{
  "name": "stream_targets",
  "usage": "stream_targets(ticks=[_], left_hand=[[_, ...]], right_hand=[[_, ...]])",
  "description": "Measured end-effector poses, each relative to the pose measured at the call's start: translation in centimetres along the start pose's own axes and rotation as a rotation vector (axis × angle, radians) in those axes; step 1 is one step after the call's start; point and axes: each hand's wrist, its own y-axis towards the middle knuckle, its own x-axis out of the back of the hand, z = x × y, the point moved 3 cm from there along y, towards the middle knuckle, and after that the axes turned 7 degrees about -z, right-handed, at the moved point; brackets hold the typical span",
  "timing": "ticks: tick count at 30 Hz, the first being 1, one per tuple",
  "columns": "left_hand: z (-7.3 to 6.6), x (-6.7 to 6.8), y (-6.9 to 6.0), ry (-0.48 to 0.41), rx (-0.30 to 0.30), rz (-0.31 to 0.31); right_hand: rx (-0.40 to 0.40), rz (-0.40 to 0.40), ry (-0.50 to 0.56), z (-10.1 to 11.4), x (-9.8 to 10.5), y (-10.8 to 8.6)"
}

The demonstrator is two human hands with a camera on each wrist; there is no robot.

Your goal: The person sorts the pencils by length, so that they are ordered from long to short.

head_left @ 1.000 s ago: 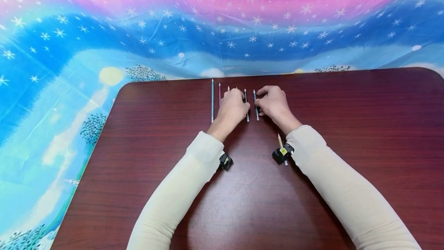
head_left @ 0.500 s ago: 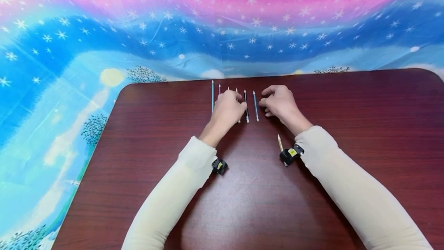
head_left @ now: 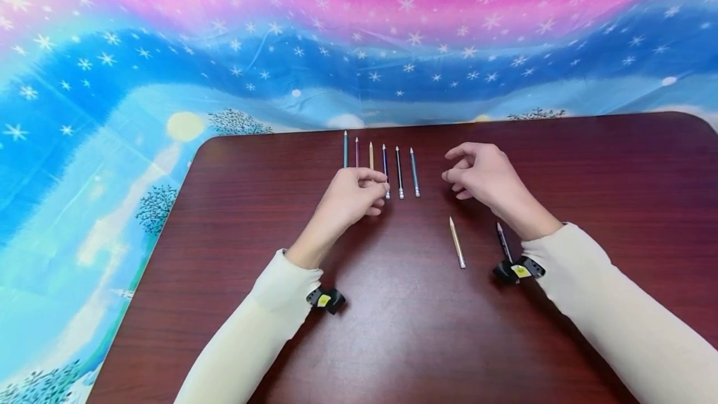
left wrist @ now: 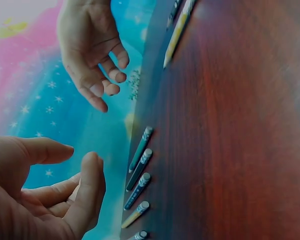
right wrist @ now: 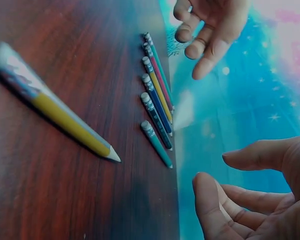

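both arms are reached in from the bottom corners, forearms angled inward and cream sleeves (head_left: 241,345) pulled nearly to the wrists. the left hand (head_left: 350,197) is turned palm inward, with the thumb and index finger brought kinda near each other, a narrow gap left between them and nothing held. a gap is also shown between its fingers and the pencils in the left wrist view, though the lower ends of a few are covered by it from above. the right hand (head_left: 483,174) is held well to the right of the row, fingers bent toward the left, thumb and index finger narrowly apart, nothing gripped there either. six pencils are lined up side by side on the table (head_left: 387,341): long teal (head_left: 345,149), purple-red (head_left: 357,153), yellow (head_left: 371,156), dark blue (head_left: 384,159), black (head_left: 399,170) and shorter teal (head_left: 414,172), left to right. a loose yellow pencil (head_left: 457,243) is left nearer the person, and a dark pencil (head_left: 503,240) is partly hidden by the right wrist camera (head_left: 512,271).
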Motion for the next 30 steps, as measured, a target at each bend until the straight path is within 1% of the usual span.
stream_targets(ticks=[2,5,8,11,15,19,23,27,30], left_hand=[[0.4,0.3,-0.6,-0.061,0.015,0.020],[0.9,0.7,-1.6,-0.127,0.037,0.043],[1.3,0.8,-2.4,-0.165,0.058,0.064],[1.8,0.7,-3.1,-0.190,0.081,0.081],[2.3,0.2,-3.9,-0.216,0.103,0.104],[2.8,-0.4,-4.6,-0.243,0.104,0.130],[3.2,-1.1,-5.1,-0.263,0.092,0.161],[3.3,-2.0,-5.5,-0.275,0.104,0.191],[3.3,-2.8,-5.6,-0.268,0.104,0.209]], right_hand=[[0.011,0.004,-0.013,-0.1,0.3,-0.6],[0.025,0.005,-0.024,-0.3,0.6,-1.4],[0.037,0.005,-0.032,-0.7,1.0,-2.3],[0.041,0.007,-0.051,-1.4,1.4,-3.2],[0.039,0.002,-0.083,-2.5,2.1,-4.2],[0.029,-0.004,-0.096,-3.5,2.7,-5.1],[0.023,-0.009,-0.089,-4.4,3.3,-5.7],[0.019,-0.004,-0.077,-5.1,3.6,-6.2],[0.014,0.002,-0.072,-5.4,3.6,-6.6]])
